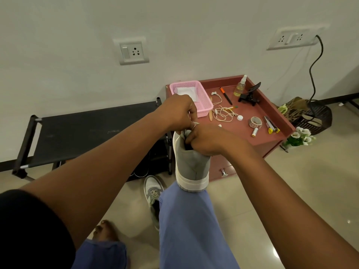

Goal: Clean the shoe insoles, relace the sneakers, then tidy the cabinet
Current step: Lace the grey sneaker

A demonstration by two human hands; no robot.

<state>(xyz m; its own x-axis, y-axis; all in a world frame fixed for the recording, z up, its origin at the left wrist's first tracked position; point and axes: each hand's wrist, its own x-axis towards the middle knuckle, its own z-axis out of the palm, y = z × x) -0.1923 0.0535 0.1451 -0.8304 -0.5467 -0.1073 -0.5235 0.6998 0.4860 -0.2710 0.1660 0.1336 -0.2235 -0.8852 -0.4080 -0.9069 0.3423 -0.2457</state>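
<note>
With the grey-and-white sneaker (191, 164) propped heel-down on the person's raised knee, both hands meet at its open collar, so the step in hand looks like either working the insole or starting the relacing; which one I cannot tell, since the fingers hide what they hold. The left hand (179, 111) is curled from above, pinching something pale at the tongue, and the right hand (206, 139) is curled at the collar's edge, fingers tucked inward. The next move calls for a steady pull with the shoe braced, while the second sneaker (153, 199) waits on the floor and the cluttered red cabinet (272, 144) is untouched.
</note>
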